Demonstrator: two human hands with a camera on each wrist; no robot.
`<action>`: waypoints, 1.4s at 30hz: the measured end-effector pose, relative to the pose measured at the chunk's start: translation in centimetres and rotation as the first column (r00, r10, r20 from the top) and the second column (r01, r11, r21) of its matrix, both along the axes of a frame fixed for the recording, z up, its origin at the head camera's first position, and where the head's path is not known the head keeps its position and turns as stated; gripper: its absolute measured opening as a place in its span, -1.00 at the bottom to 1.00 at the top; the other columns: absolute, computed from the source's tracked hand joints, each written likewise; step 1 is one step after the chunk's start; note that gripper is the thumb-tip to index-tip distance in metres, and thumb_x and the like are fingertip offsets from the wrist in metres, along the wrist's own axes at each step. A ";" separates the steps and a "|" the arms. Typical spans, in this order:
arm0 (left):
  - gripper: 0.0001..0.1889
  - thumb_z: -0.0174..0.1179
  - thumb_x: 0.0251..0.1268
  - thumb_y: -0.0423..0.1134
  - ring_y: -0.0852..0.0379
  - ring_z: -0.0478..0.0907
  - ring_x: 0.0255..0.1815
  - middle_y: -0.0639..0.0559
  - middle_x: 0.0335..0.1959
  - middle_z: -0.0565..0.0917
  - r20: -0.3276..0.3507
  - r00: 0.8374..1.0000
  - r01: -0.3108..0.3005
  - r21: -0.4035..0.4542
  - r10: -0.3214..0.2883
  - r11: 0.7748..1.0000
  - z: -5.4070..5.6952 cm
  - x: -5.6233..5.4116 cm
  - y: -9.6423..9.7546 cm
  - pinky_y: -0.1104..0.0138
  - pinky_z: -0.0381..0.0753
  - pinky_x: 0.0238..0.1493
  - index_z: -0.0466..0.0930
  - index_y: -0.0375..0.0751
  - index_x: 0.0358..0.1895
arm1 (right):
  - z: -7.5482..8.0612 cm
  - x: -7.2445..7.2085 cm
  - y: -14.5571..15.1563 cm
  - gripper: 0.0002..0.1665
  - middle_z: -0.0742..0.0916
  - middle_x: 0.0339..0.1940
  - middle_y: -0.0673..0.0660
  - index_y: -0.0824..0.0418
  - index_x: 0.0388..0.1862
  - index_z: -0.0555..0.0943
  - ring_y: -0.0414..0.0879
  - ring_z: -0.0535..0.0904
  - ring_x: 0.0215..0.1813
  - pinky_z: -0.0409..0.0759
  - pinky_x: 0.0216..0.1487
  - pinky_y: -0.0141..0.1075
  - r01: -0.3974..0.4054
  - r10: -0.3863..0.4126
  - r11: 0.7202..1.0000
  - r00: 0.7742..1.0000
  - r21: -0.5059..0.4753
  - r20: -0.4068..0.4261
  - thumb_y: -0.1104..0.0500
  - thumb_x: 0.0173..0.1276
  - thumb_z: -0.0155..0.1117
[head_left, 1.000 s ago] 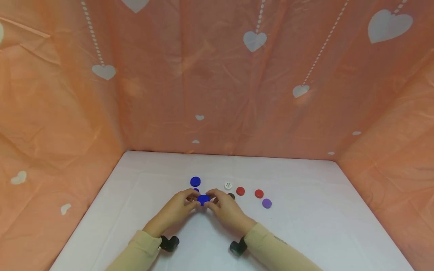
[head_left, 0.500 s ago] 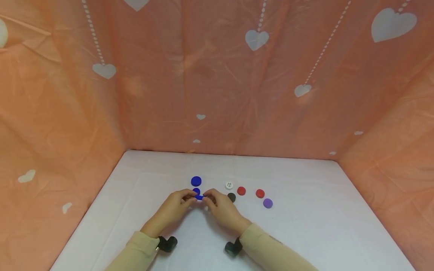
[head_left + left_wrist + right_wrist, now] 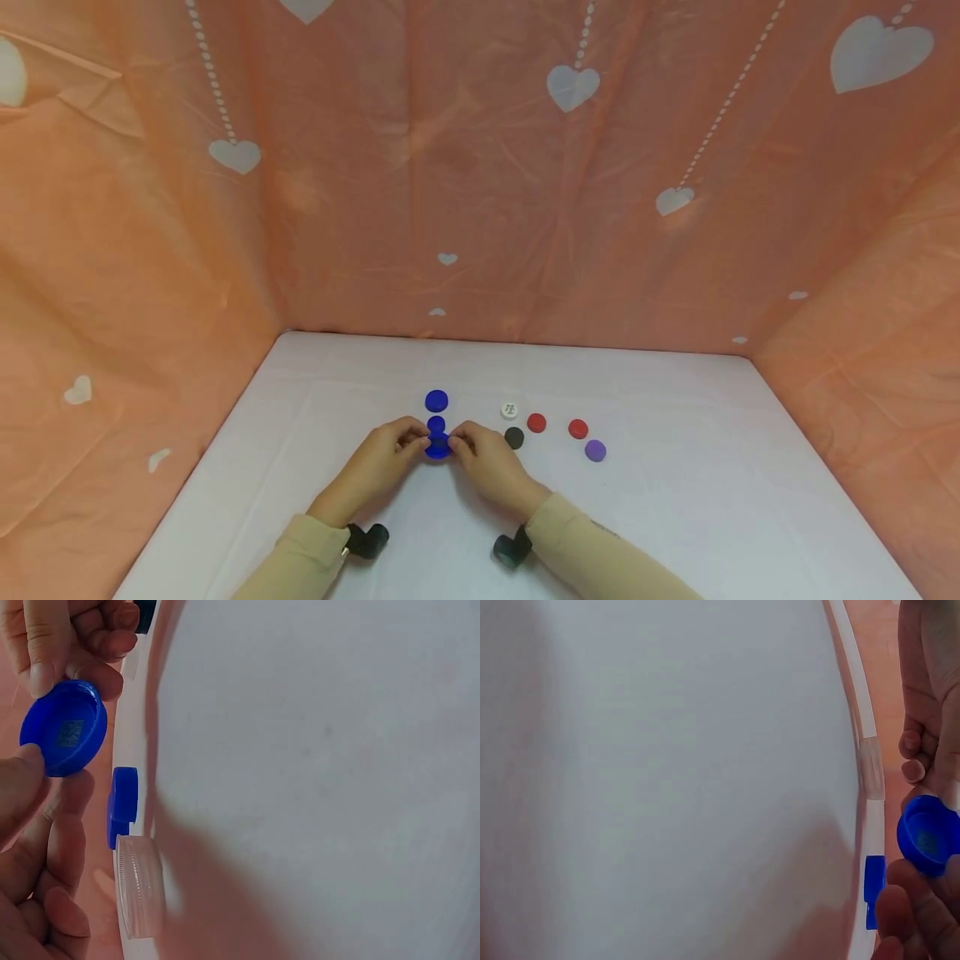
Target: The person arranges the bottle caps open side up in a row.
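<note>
Both hands hold one large blue bottle cap (image 3: pixel 438 451) between them in the head view. My left hand (image 3: pixel 382 458) pinches its left rim between thumb and fingers, and my right hand (image 3: pixel 489 463) pinches the right rim. The hollow inside, with a small dark square code, shows in the left wrist view, where the blue cap (image 3: pixel 86 739) is tilted; part of it leaves the right wrist frame. Just behind it lies a smaller blue cap (image 3: pixel 436 424), and farther back a larger blue cap (image 3: pixel 437 401). A clear ridged lid (image 3: pixel 140 889) appears beside the blue ones in the left wrist view.
Right of the hands on the white table (image 3: pixel 675 500) lie a white marked cap (image 3: pixel 509 411), a dark cap (image 3: pixel 513 438), two red caps (image 3: pixel 536 422) and a purple cap (image 3: pixel 596 451). An orange heart-patterned curtain (image 3: pixel 495 208) encloses the back and sides.
Between both hands the held blue cap has turned over, from its plain face through edge-on to its coded inside. The hands have shifted slightly left, uncovering the smaller blue and dark caps.
</note>
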State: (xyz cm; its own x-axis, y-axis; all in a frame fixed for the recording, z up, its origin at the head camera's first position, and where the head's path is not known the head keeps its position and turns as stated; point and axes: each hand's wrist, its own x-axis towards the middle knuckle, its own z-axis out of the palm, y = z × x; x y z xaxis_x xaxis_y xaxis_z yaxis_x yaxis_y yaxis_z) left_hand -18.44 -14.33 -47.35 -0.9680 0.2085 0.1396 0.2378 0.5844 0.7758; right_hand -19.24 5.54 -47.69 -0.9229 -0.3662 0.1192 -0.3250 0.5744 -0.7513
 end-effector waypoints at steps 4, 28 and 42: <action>-0.88 0.25 0.28 -0.37 0.26 0.52 -0.37 0.21 -0.43 0.61 -0.019 1.000 0.004 -0.042 -0.005 0.999 0.2 0.1 0.1 0.28 0.52 -0.25 0.57 -0.07 -0.19 | 0.0 0.0 -0.2 -0.87 0.67 -0.39 -0.12 0.08 -0.20 0.62 -0.22 0.53 -0.29 0.50 -0.19 -0.30 0.001 -0.001 1.000 1.000 -0.004 0.015 0.13 0.48 0.12; -0.72 0.42 0.07 -0.23 0.18 0.40 -0.29 0.16 -0.31 0.64 -0.054 0.996 0.053 -0.306 -0.073 0.951 0.4 0.8 0.2 0.21 0.39 -0.18 0.70 -0.17 -0.11 | -0.2 0.2 -0.5 -0.64 0.62 -0.30 -0.11 0.15 -0.05 0.59 -0.25 0.48 -0.28 0.49 -0.13 -0.32 -0.101 0.094 0.983 0.994 0.156 0.053 0.07 0.22 0.41; -0.66 0.53 -0.12 -0.09 -0.08 0.25 0.02 -0.01 -0.05 0.41 -0.143 0.988 -0.004 -0.397 -0.058 0.918 0.2 0.0 -0.6 0.05 0.16 0.03 0.69 -0.04 -0.22 | -0.2 -0.4 -1.3 -0.72 0.56 -0.44 -0.13 0.16 -0.11 0.59 -0.23 0.47 -0.33 0.49 -0.19 -0.34 -0.074 0.072 0.979 0.997 0.189 0.017 0.10 0.25 0.40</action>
State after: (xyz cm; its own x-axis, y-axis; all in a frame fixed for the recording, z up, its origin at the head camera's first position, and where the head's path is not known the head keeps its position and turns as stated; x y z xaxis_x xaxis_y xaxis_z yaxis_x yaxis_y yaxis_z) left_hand -18.41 -14.88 -47.17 -0.9356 0.3023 0.1822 0.3525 0.8274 0.4372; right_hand -19.67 4.27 -47.86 -0.8934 -0.4481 0.0319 -0.3646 0.6816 -0.6344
